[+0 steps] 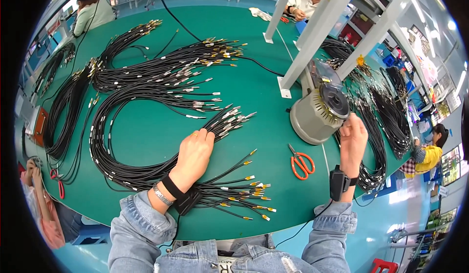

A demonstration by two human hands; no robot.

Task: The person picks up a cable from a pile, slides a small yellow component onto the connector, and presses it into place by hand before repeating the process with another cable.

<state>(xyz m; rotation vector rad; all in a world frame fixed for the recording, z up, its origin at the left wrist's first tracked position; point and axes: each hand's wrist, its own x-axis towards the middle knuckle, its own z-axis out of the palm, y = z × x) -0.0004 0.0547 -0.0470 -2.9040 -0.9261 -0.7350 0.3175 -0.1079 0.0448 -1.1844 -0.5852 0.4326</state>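
My left hand (pixel 195 153) is closed over a bundle of black cables (pixel 112 163) that loops round on the green table. Silver-tipped ends (pixel 233 120) of the cables stick out beyond the fingers. Below the wrist, another fan of cable ends with yellow and white tips (pixel 256 190) spreads toward the near edge. At the right, my right hand (pixel 354 132) has its fingertips pinched together against the side of a grey, round tape dispenser (pixel 315 114) with a dark wheel on top. What lies between those fingertips is too small or hidden to tell.
Orange-handled scissors (pixel 303 164) lie between my hands. More black cable bundles (pixel 146 70) cover the table's far left, others (pixel 376 146) lie beyond the dispenser. Grey metal posts (pixel 305 43) rise from the green table (pixel 264 90). Co-workers sit around it; red-handled scissors (pixel 60 187) lie at left.
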